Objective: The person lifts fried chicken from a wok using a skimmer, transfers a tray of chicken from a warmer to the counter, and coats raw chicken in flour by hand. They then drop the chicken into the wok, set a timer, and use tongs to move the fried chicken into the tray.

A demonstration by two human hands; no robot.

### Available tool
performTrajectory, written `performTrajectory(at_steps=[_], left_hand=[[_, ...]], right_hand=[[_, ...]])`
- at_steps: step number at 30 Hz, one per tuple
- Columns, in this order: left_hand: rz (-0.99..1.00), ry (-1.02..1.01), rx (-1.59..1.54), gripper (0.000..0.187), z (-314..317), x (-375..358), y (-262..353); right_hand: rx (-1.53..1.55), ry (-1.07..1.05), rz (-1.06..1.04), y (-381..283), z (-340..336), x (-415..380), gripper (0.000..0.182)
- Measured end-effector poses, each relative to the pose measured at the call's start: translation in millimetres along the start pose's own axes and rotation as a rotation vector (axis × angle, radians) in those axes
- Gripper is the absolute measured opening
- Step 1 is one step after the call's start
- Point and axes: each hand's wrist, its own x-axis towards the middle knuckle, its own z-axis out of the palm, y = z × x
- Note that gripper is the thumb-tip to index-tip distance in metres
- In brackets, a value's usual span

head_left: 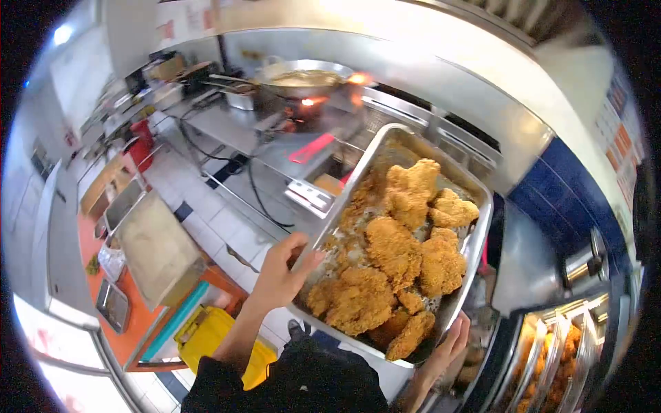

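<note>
A deep metal tray [486, 199] hangs tilted in front of me, held by both hands. Several pieces of golden breaded fried chicken [392, 241] lie in it, with loose crumbs along its left side. My left hand [284, 270] grips the tray's left rim, thumb and fingers closed over the edge. My right hand [451, 347] holds the lower right corner from outside; part of it is hidden beneath the tray.
A wok [303, 79] of oil sits over a burner with open flame at the back. Red-handled tongs [313, 148] lie near the fryers. At right stands a lit display case [551, 358] with fried chicken. On the left are an orange counter [131, 337] and a yellow bin [224, 344].
</note>
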Motion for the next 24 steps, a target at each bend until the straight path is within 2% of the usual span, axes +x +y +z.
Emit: performTrajectory(at_steps=[1,2,4,6,10,12,13,14,15,17,19,20,24], left_hand=[[0.074,0.055,0.111,0.024,-16,-10,-5],[0.018,0.118,0.126,0.023,-26,-21,1],[-0.088,0.282,0.093,0.021,-26,-52,14],[-0.175,0.400,0.090,0.020,-33,-72,28],[-0.220,0.528,0.256,0.022,1,-104,-13],[-0.322,0.650,0.371,0.025,38,-112,-31],[-0.372,0.655,0.318,0.027,-117,-74,-32],[-0.408,0.655,0.315,0.027,-162,-55,-67],[-0.422,0.666,0.302,0.027,-182,-63,-113],[-0.446,0.675,0.300,0.027,-162,-51,-123],[-0.455,0.664,0.379,0.026,-142,-21,-120],[-0.477,0.659,0.453,0.026,-169,3,-149],[-0.423,0.702,0.405,0.023,-197,68,-215]], right_hand=[[0.010,-0.046,0.025,1,11,0,0.026],[0.018,-0.091,0.047,3,19,2,0.026],[-0.102,-0.292,-0.044,0,23,12,0.029],[-0.032,-0.461,0.000,-21,41,22,0.028],[-0.052,-0.757,0.135,57,55,45,0.023],[-0.171,-0.834,0.140,92,50,62,0.026],[-0.256,-0.880,0.170,33,185,-5,0.027],[-0.323,-0.942,0.211,49,244,-25,0.028],[-0.324,-0.947,0.203,81,268,-49,0.028],[-0.405,-1.038,0.086,90,271,-14,0.030],[-0.417,-1.040,0.092,89,283,23,0.031],[-0.438,-1.053,0.098,110,331,12,0.033],[-0.532,-1.069,0.108,163,421,33,0.040]])
